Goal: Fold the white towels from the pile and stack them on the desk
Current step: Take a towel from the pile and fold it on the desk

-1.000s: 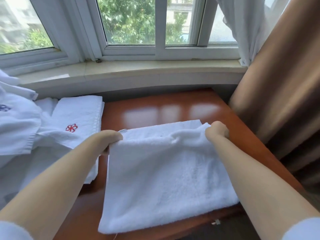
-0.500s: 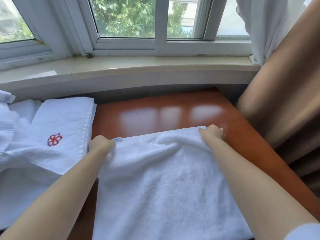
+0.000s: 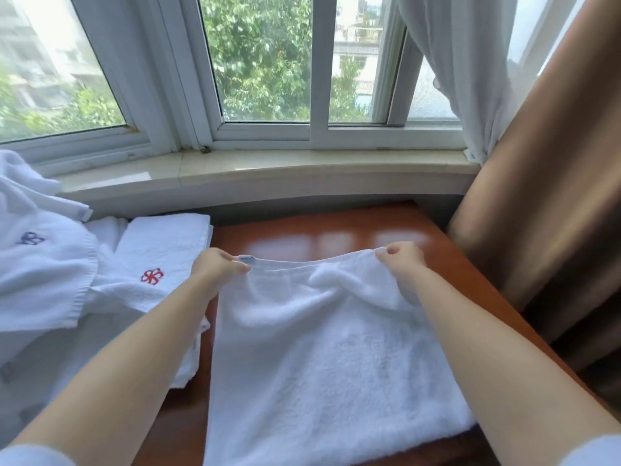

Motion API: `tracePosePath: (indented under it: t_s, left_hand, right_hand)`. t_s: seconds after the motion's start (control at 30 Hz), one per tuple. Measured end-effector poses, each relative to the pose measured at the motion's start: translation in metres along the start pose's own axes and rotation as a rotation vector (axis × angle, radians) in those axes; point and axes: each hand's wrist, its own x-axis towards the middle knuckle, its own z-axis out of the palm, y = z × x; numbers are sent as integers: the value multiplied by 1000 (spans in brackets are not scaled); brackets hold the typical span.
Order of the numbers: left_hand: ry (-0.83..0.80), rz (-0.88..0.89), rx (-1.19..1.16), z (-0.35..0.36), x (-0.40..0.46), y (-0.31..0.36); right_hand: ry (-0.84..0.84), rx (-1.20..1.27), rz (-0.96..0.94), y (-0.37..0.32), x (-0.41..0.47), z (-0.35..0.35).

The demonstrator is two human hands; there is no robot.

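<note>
A white towel (image 3: 322,364) lies spread on the reddish-brown desk (image 3: 302,237). My left hand (image 3: 215,269) pinches its far left corner, beside a small label. My right hand (image 3: 401,258) pinches the far right corner. Both corners are lifted a little off the desk, and the far edge sags between them. To the left lies a pile of white towels (image 3: 40,284), with a folded one bearing a red emblem (image 3: 153,275) on top near my left arm.
A stone window sill (image 3: 268,166) and white window frames run behind the desk. A brown curtain (image 3: 544,196) hangs close on the right, with a white sheer curtain (image 3: 453,62) above it. The desk's right edge slopes toward me.
Both hands have raised the towel's far edge off the desk, after pressing it flat half a second ago. The camera has tilted up, showing more window.
</note>
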Motion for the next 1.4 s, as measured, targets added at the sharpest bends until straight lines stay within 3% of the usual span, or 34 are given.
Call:
tracePosePath:
  t_s: [0.17,0.53,0.7,0.8,0.9,1.13,1.2,1.4]
  left_hand:
    - [122,81,-153,-48,-46,25]
    - [325,465,-690,-135,-132,77]
    - [413,537,-744,-146,-145,91]
    - [405,609,-559,-149,-145,93]
    - [469,557,-523,-147,-143,87]
    - [7,431,-94,-132,-125,61]
    - [-6,393,-34,-128,-118,62]
    - [26,437,-184,-124,-116,80]
  right_hand:
    - [211,-86,-205,-41,-39,-56]
    - [611,3,-286,-89,-112,-146]
    - [731,65,-438,-105,-127,-165]
    - [724,36,-470,-109,-129,-171]
    - [697,38,-448,-108,-130,-167]
    - [481,-46,-225,-77,-102,-148]
    - [474,-26,-182,-72,-95,-142]
    - [727,102,-199,-93,-104,-136]
